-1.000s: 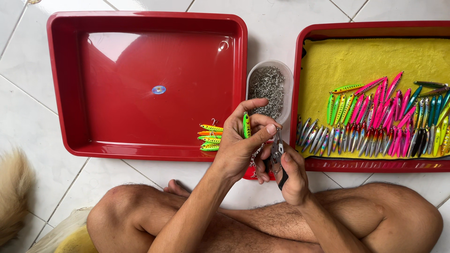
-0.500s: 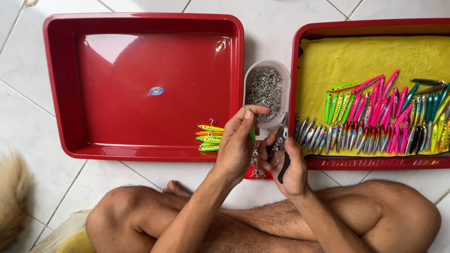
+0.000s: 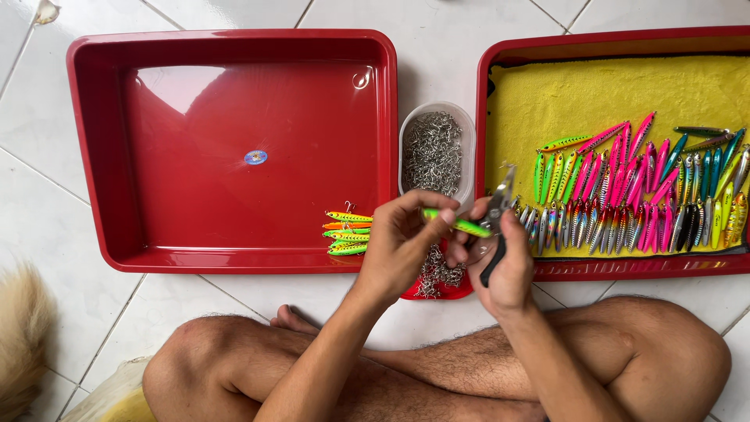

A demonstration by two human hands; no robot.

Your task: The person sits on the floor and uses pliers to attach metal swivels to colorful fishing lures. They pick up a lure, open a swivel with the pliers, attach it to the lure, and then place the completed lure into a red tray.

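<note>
Slim glossy lure (image 3: 457,226), steel pliers (image 3: 494,223)

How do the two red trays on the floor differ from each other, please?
The left tray is bare red inside, while the right tray is lined with a yellow cloth. The left tray holds only a few greenish lures in its near corner; the right tray holds a long row of pink, green and silver lures. Both are red, rectangular and rimmed, flanking a tub of metal hooks.

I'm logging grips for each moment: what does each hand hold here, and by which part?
The left hand pinches a green-yellow fishing lure by its left end. The right hand grips small pliers by the dark handles, tips at the lure's other end.
</note>
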